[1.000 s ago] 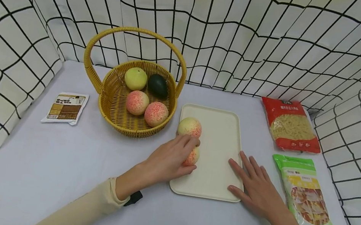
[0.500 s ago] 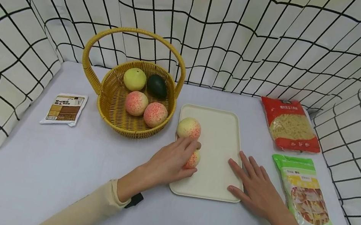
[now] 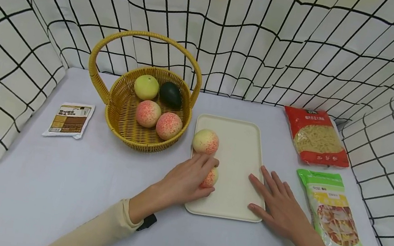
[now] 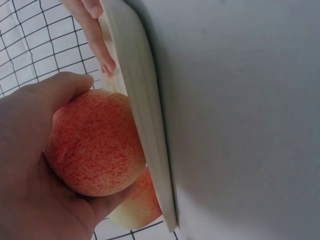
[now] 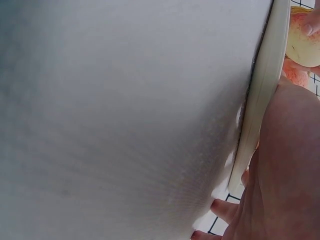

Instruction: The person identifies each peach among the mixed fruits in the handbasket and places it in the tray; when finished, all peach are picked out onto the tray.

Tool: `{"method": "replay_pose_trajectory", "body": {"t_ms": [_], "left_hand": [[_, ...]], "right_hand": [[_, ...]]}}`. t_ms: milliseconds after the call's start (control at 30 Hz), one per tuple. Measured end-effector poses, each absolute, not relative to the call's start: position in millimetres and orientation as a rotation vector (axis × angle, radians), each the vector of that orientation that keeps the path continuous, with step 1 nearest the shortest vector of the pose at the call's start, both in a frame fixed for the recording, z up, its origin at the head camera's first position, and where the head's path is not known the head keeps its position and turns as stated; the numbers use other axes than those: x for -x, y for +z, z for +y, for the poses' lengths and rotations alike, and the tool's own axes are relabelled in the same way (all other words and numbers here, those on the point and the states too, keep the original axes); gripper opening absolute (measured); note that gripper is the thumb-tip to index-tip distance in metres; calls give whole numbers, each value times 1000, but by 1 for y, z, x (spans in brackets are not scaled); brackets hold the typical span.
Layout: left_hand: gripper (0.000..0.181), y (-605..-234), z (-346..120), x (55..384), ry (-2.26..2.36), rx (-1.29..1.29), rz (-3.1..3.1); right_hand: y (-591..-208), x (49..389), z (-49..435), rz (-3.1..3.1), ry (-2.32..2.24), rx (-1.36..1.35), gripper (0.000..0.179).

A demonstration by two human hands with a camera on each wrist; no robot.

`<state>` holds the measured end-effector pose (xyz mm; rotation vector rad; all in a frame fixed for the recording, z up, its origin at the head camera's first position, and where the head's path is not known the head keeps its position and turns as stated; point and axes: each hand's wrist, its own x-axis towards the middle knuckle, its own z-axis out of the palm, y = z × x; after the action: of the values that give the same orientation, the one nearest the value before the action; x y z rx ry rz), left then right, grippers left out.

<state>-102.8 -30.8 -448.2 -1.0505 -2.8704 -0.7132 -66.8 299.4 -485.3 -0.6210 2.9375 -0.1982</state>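
My left hand (image 3: 189, 178) curls round a pink-and-cream peach (image 4: 97, 142) at the left side of a cream rectangular tray (image 3: 238, 166). In the left wrist view thumb and fingers lie on either side of this fruit, low at the tray's rim. Just beyond it on the tray sits a second peach (image 3: 206, 141). My right hand (image 3: 281, 206) lies with fingers spread and straight over the tray's right edge, holding nothing. From the right wrist, its fingers reach along the outside of the rim and down to the tabletop.
Behind on the left, a yellow wicker basket (image 3: 113, 113) with a tall handle holds two peaches, a yellow-green fruit and a dark green avocado. A brown-and-white packet (image 3: 70, 120) lies further left. Right of the tray are a red pasta bag (image 3: 317, 138) and a green bag (image 3: 333, 213). Black netting surrounds the table.
My left hand has shifted slightly toward me with the peach, widening the space to the second peach. The right hand stays put. The head view has tilted a little.
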Motion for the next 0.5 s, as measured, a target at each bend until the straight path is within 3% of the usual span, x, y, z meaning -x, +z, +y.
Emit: {"method": "replay_pose_trajectory", "body": {"t_ms": [500], "left_hand": [[59,-451,-30,102,-742,1048,-2893]], "right_hand": [[-487,67,300,2947,-190,636,83]]}}
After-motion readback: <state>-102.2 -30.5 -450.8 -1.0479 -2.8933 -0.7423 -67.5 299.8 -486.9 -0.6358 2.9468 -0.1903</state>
